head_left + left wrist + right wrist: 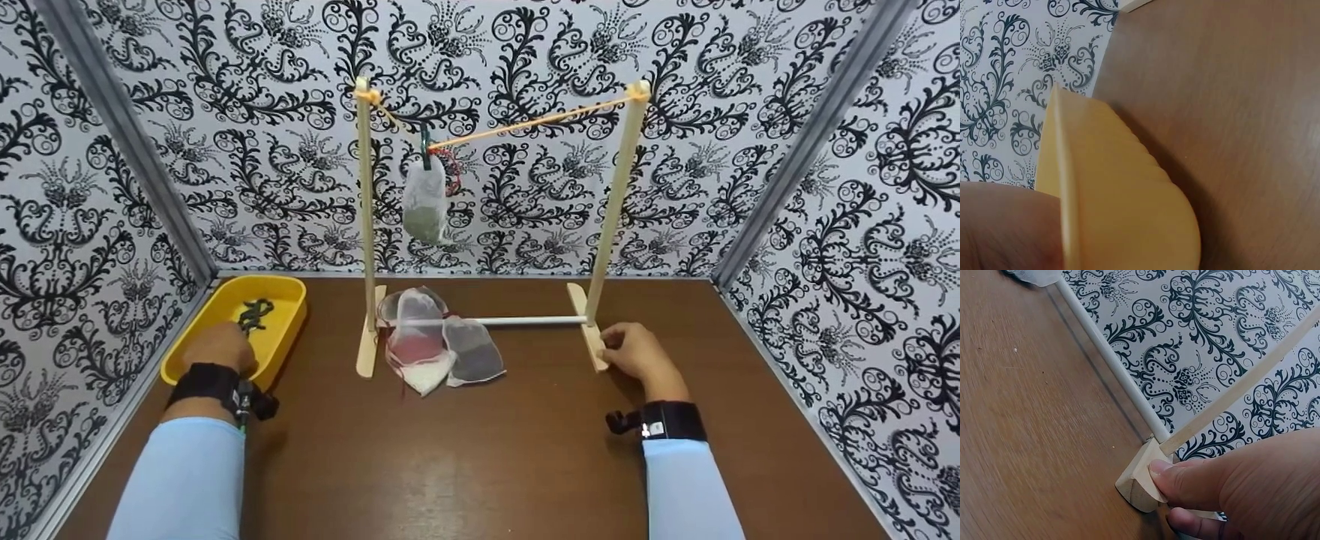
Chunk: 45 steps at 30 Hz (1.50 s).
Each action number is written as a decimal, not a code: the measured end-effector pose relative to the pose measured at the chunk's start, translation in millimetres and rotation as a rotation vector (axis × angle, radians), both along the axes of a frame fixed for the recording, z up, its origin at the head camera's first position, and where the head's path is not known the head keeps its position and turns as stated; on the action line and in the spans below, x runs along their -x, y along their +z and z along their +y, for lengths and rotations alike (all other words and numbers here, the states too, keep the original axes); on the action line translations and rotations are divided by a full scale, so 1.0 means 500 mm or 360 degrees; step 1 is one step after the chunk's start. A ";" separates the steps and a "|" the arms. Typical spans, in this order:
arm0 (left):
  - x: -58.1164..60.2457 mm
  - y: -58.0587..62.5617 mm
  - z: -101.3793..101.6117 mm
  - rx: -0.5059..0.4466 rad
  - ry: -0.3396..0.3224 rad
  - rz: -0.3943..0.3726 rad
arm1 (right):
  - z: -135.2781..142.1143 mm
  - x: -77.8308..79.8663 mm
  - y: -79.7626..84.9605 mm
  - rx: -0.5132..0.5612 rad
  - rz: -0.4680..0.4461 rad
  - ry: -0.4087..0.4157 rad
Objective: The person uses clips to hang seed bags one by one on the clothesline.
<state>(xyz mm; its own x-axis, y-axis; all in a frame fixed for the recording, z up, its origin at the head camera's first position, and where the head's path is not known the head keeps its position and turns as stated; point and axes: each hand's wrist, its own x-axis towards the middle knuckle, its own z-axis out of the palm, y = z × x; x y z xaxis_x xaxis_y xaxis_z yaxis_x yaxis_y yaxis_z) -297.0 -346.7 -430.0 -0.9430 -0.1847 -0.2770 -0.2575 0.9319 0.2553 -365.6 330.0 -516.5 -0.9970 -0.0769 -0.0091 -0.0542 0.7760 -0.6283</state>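
Note:
My left hand reaches down into the yellow tray, close to several dark green clips. Its fingertips are hidden; only part of the hand shows behind the tray wall in the left wrist view. My right hand pinches the right wooden foot of a frame, the thumb pressed on its side. An orange cord spans the two posts. From it hangs a white mesh pouch with greenish contents, held by a dark green clip.
Several mesh drawstring pouches lie overlapping on the brown table by the left foot. A white rod joins the feet low down. Patterned walls enclose the back and sides.

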 end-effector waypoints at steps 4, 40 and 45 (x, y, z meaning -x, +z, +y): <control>0.009 -0.006 0.000 0.0049 -0.0001 0.0044 | 0.000 0.003 0.004 0.0010 0.0006 0.0010; 0.080 0.024 0.255 -0.0818 0.0084 0.1345 | 0.004 0.004 0.000 0.0004 0.0008 0.0041; 0.065 0.022 0.336 -0.1156 0.0014 0.1474 | 0.003 0.001 -0.001 0.0011 0.0006 0.0026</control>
<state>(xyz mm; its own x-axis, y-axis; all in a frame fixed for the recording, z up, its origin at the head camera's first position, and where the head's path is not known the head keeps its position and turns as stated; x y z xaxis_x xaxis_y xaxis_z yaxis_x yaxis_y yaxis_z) -329.6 -178.7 -419.2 -0.8391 -0.2730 0.4706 0.2997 0.4900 0.8186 -366.0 331.5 -516.9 -0.9956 -0.0935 -0.0046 -0.0694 0.7706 -0.6336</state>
